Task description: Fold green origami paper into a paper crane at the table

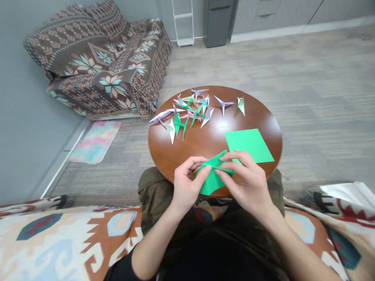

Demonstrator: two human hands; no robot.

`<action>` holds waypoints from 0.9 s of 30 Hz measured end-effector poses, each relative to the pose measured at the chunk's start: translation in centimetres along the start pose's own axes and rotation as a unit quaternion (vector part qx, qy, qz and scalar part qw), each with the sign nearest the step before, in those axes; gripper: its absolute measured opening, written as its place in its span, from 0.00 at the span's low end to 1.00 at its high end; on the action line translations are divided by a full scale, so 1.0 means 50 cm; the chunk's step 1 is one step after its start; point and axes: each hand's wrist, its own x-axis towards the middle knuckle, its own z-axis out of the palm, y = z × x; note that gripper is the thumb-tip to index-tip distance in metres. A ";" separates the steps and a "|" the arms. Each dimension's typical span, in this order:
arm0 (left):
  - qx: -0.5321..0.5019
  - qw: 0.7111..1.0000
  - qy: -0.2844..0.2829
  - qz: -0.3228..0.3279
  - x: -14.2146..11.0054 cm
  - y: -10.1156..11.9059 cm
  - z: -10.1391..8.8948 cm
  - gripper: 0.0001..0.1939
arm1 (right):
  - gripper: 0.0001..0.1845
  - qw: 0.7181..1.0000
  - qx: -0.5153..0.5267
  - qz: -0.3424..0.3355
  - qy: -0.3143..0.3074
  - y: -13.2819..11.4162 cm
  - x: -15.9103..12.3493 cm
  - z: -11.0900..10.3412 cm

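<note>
Between my two hands is a partly folded sheet of green origami paper [211, 183], held just over the near edge of the round table. My left hand [189, 179] pinches its left side, thumb on top and fingers beneath. On the right, my right hand [247, 177] grips a raised fold between thumb and fingers. A flat green paper square [249, 144] lies on the table just beyond my right hand. Several folded paper cranes [193, 113] in purple, green, pink and pale yellow cluster at the table's far left.
The round brown table [164, 156] stands in front of my knees. Apart from the cluster are a purple crane [224, 104] and a pale green one [241, 105]. Behind is a sofa [117, 70] under a patterned cover; a pastel mat [95, 142] lies on the floor.
</note>
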 end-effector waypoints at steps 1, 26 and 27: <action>0.011 1.000 0.001 0.009 0.000 0.000 -0.001 0.13 | 0.04 1.000 -0.001 0.006 0.004 0.000 -0.001 -0.002; 0.419 0.837 -0.074 0.345 0.012 0.045 -0.035 0.08 | 0.06 0.988 -0.096 -0.054 -0.112 -0.019 0.007 -0.025; 0.426 0.832 -0.079 0.346 0.010 0.047 -0.035 0.09 | 0.06 0.986 -0.098 -0.061 -0.117 -0.019 0.010 -0.026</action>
